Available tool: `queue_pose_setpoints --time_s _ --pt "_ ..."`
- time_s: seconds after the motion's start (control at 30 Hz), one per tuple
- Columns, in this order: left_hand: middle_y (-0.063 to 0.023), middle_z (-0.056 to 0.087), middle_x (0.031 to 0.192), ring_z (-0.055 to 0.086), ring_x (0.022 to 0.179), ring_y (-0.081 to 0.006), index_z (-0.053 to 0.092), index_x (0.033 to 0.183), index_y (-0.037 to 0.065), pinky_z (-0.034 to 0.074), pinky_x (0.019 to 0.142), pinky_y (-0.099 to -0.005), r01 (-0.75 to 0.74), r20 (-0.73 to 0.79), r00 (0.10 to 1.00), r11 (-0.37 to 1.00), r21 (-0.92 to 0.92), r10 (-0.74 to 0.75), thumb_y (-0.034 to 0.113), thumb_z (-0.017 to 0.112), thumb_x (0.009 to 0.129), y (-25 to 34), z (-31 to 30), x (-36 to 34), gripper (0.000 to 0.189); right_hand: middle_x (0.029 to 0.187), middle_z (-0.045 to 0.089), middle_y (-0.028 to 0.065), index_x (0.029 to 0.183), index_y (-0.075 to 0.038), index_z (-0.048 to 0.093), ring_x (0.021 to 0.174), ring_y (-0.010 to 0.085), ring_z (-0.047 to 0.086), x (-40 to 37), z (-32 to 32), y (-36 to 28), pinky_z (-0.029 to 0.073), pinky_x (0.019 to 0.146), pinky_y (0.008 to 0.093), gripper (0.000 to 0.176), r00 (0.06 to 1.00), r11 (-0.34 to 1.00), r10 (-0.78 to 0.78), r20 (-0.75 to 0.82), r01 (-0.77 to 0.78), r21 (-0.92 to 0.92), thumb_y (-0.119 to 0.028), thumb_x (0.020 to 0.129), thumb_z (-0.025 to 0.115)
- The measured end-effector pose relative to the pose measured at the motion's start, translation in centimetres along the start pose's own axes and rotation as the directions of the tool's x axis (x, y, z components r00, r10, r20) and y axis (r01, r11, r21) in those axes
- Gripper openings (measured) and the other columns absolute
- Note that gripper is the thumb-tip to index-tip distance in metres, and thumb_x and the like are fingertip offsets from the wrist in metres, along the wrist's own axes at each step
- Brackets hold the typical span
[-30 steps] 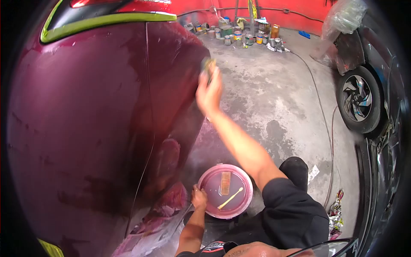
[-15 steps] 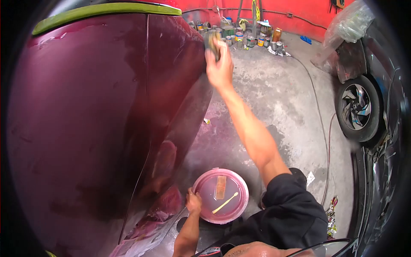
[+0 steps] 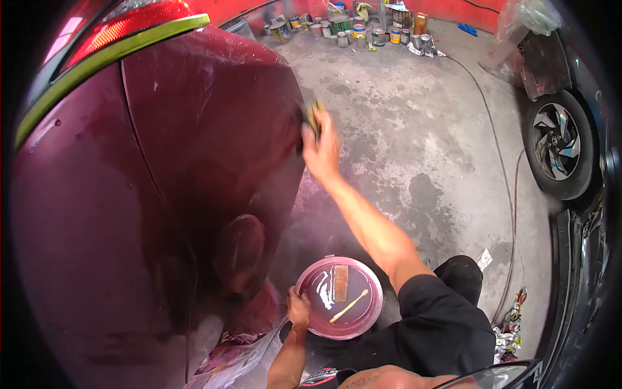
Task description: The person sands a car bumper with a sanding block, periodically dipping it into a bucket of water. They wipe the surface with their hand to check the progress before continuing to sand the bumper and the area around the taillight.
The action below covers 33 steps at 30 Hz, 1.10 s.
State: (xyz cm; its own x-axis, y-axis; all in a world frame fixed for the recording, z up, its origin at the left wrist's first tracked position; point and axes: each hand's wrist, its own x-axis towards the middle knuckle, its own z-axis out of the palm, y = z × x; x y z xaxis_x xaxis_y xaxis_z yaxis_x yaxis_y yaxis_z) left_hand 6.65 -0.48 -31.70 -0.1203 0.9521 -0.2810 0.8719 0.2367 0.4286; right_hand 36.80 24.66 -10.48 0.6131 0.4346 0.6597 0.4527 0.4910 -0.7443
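My right hand (image 3: 321,144) is wrapped round a yellowish pad (image 3: 313,117), pressed at the right edge of a dark red car body (image 3: 214,117). The pad is blurred, and its underside is hidden. Low in the view, my left hand (image 3: 299,307) grips the left rim of a round pink basin (image 3: 370,279) of cloudy liquid. Inside the basin are a brown rectangular block (image 3: 341,283) and a pale toothbrush-like stick (image 3: 348,306). Green tape (image 3: 123,47) runs below the red tail light (image 3: 133,29).
Paint cans (image 3: 359,34) line the floor by the red wall. A second car with a wheel (image 3: 554,141) stands at the right. A hose (image 3: 495,129) crosses the concrete floor. Masking plastic (image 3: 243,356) hangs at the lower left, and crumpled paper (image 3: 510,330) lies lower right.
My right hand has moved down and slightly left along the car's edge with the pad. The view has shifted, showing more of the tail light. My left hand stays on the basin rim.
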Motion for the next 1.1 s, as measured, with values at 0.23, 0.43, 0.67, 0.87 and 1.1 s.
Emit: queue_pose_setpoints --time_s 0.23,0.43,0.67,0.87,1.1 --pt "-0.0235 0.065 0.116 0.063 0.107 -0.0436 0.053 0.129 0.009 0.050 0.092 -0.0520 -0.029 -0.059 0.998 0.998 0.058 0.032 0.026 0.065 0.091 -0.1 0.3 -0.4 0.043 0.137 0.057 0.0221 0.130 -0.002 0.055 0.123 0.0395 0.058 8.5 0.8 -5.8 0.047 0.103 0.0447 0.039 0.989 0.986 -0.148 -0.026 0.149 0.068 -0.013 0.093 0.064" --pt "-0.0232 0.064 0.119 0.062 0.109 -0.0441 0.050 0.131 0.009 0.050 0.091 -0.0525 -0.132 -0.034 0.991 0.991 -0.004 0.132 0.025 0.064 0.092 -1.6 1.1 -0.2 0.044 0.133 0.059 0.0233 0.132 -0.003 0.054 0.126 0.0372 0.058 -5.0 -0.3 3.3 0.047 0.105 0.0438 0.040 0.955 0.954 0.291 0.058 -0.286 -0.090 -0.015 0.094 0.061" --pt "-0.0228 0.063 0.121 0.061 0.111 -0.0436 0.051 0.130 0.008 0.050 0.094 -0.0513 -0.043 -0.023 0.999 0.998 0.045 0.044 0.027 0.065 0.093 -0.1 0.2 0.2 0.044 0.124 0.062 0.0239 0.126 -0.001 0.057 0.117 0.0412 0.060 7.4 0.6 -5.7 0.047 0.100 0.0451 0.035 0.984 0.986 -0.166 -0.059 0.168 0.025 -0.012 0.093 0.063" --pt "-0.0221 0.064 0.119 0.062 0.110 -0.0429 0.052 0.129 0.008 0.050 0.094 -0.0510 -0.039 -0.024 0.999 0.999 0.016 0.040 0.027 0.065 0.093 0.0 0.2 0.2 0.043 0.131 0.058 0.0233 0.126 0.002 0.055 0.126 0.0390 0.055 -11.3 0.8 -6.5 0.042 0.107 0.0461 0.035 0.939 0.929 0.345 -0.010 -0.340 0.145 -0.007 0.093 0.060" --pt "-0.0219 0.063 0.122 0.064 0.110 -0.0423 0.047 0.134 0.014 0.054 0.092 -0.0517 0.040 -0.002 0.999 0.996 0.079 -0.040 0.027 0.061 0.096 0.5 0.2 -0.1 0.043 0.108 0.066 0.0143 0.119 0.000 0.058 0.101 0.0230 0.061 -4.4 1.1 -6.3 0.048 0.090 0.0378 0.029 0.918 0.916 0.389 -0.083 -0.376 0.138 -0.014 0.095 0.064"
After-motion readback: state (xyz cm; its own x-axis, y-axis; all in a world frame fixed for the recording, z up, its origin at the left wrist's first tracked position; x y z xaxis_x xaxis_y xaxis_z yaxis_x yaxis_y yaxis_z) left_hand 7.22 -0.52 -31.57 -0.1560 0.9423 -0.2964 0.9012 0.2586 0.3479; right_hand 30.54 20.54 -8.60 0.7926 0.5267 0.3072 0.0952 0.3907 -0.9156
